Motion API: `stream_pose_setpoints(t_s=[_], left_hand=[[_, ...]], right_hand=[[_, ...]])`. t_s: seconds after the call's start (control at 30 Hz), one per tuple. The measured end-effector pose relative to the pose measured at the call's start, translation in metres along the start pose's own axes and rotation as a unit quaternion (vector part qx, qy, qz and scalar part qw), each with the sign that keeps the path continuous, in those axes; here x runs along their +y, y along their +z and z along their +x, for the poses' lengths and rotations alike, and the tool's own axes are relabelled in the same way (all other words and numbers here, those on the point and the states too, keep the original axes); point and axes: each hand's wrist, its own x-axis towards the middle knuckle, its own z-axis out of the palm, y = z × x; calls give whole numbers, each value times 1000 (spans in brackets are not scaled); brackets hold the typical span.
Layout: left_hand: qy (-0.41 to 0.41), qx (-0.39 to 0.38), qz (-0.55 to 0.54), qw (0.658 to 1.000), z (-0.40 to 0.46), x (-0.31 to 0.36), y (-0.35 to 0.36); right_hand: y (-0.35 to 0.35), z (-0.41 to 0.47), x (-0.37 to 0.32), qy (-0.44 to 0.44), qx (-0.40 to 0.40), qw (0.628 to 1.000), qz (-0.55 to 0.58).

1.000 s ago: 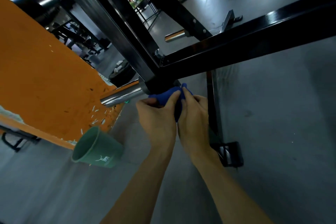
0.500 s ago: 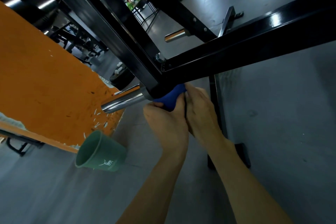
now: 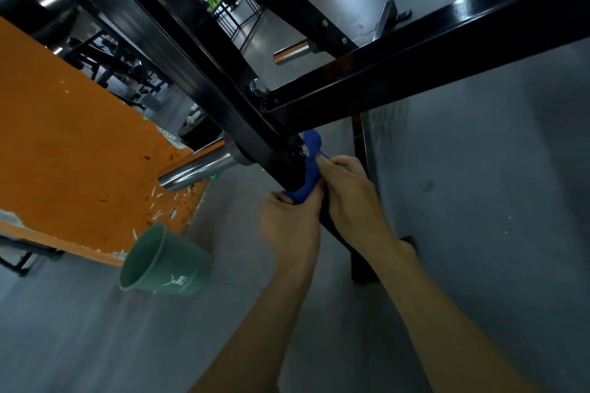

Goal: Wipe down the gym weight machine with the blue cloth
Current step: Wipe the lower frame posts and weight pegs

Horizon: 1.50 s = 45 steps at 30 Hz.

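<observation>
Left hand and right hand, side by side, both grip the crumpled blue cloth, wrapped against the glossy black steel frame post beside the chrome peg.

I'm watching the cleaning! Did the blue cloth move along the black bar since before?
Yes. The blue cloth now wraps the bar's right side beside the bolt; earlier it sat bunched under the bar's end.

Green bucket tipped on its side on the grey floor below me, scuffed orange wall just behind it, other gym equipment farther back.
</observation>
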Motion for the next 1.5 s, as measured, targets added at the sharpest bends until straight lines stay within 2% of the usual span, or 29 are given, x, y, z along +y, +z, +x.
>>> stream_pose_setpoints(t_s=[0.1,0.27,0.33,0.37,0.4,0.43,0.47,0.5,0.57,0.63,0.7,0.77,0.8,0.87,0.9,0.93,0.97,1.07,1.1,1.13,1.2,1.27,1.4,1.5], left_hand=[[-18,-6,3,1000,-1,-2,2],[-74,-36,-27,996,-26,-27,33],[-104,-51,-49,992,-32,-37,42],[-114,-51,-49,991,-35,-39,44],[-119,-50,-38,991,-36,-40,43],[-117,-54,-23,991,-36,-40,38],[-106,-63,-9,992,-36,-38,31],[-88,-78,5,993,-36,-36,21],[-31,-118,74,990,-32,-29,-1],[56,-164,193,966,-25,-15,-20],[137,-218,332,907,-17,-1,-26],[231,-253,513,787,-17,12,-25],[305,-257,559,727,-19,18,-24],[471,-260,579,613,-20,28,-19],[524,-257,608,539,-19,31,-15],[549,-253,645,468,-13,30,-11],[543,-254,684,416,-6,29,-7],[492,-238,781,302,6,25,8],[474,-234,802,278,7,22,14],[463,-238,809,272,6,18,20],[451,-239,815,276,4,13,33],[442,-236,821,274,5,12,43],[455,-249,814,261,15,-2,52],[452,-289,813,228,11,-13,58]], right_hand=[[-9,0,10,9,-8,1000,-20],[-49,-5,49,91,90,992,-12],[-58,0,58,101,102,989,-33],[-62,2,60,84,98,986,-106],[-64,3,60,49,75,965,-248],[-63,1,57,3,56,923,-381],[-64,-1,57,-53,25,882,-467],[-62,-5,57,-94,-17,862,-499],[-54,-15,57,-110,-93,865,-480],[-50,-14,64,-122,-114,846,-507],[-53,-9,73,-171,-85,810,-554],[-65,-4,86,-175,-73,796,-575],[-73,-2,94,-170,-75,799,-572],[-88,1,113,-165,-76,806,-564],[-98,2,124,-160,-66,812,-558],[-108,0,134,-154,-53,821,-547],[-117,-4,143,-145,-37,831,-535],[-129,-16,154,-122,9,833,-540],[-123,-17,151,-125,16,835,-535],[-113,-15,149,-133,18,840,-525],[-88,-9,137,-165,22,834,-526],[-76,-4,129,-185,12,810,-556],[-120,-9,154,-132,-8,819,-558],[-160,-26,182,-54,28,814,-578]])
